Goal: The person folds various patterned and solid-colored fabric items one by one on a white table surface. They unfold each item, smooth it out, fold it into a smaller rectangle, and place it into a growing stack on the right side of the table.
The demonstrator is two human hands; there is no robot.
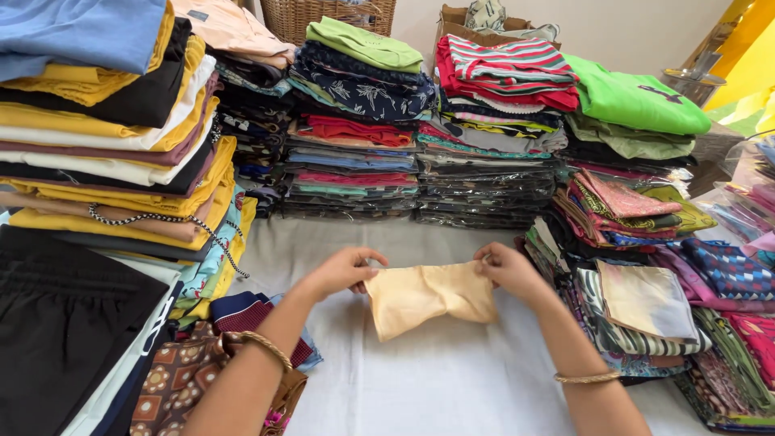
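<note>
Head view, left hand (343, 270), right hand (507, 270) pinching cream cloth (428, 297) (soft, creased)

Two hands (343, 270), one beige cloth (430, 297), two bangles (266, 349).

Both forearms reach forward, left hand (343, 270) and right hand (508, 270) each in a pinching grip, wrists bangled.

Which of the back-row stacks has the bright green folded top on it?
The rightmost back stack: a bright green garment lies on top, while its neighbour is topped by a red striped shirt, and the next by a paler lime piece.
</note>
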